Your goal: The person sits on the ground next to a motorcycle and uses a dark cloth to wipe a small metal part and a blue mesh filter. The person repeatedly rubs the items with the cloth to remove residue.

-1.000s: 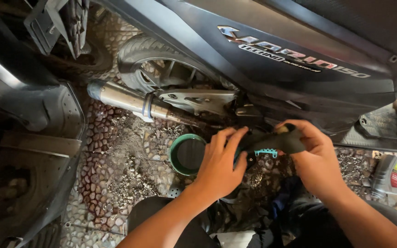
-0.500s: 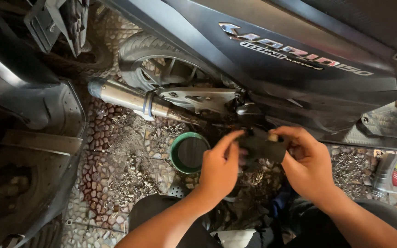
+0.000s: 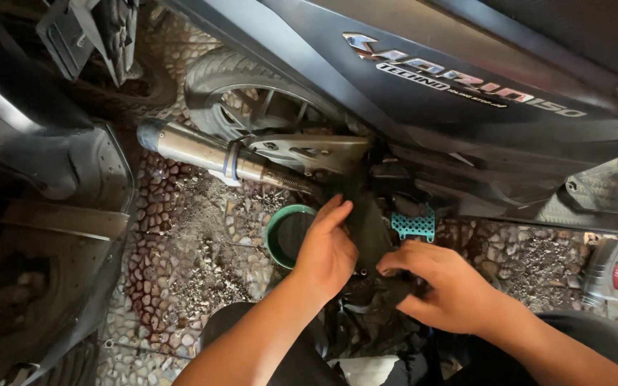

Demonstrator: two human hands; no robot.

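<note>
Your left hand lies flat and open against the dark plastic sheet under the scooter, just beside the green-rimmed drain pan; your right hand pinches the sheet's edge. Judged step: handling the sheet by the pan; next wants a steady two-handed hold. Gritty cobbled floor, exhaust pipe above, oil bottle far right.

Glossy plastic fairing — brushed metal exhaust — rough pebbled floor.
</note>
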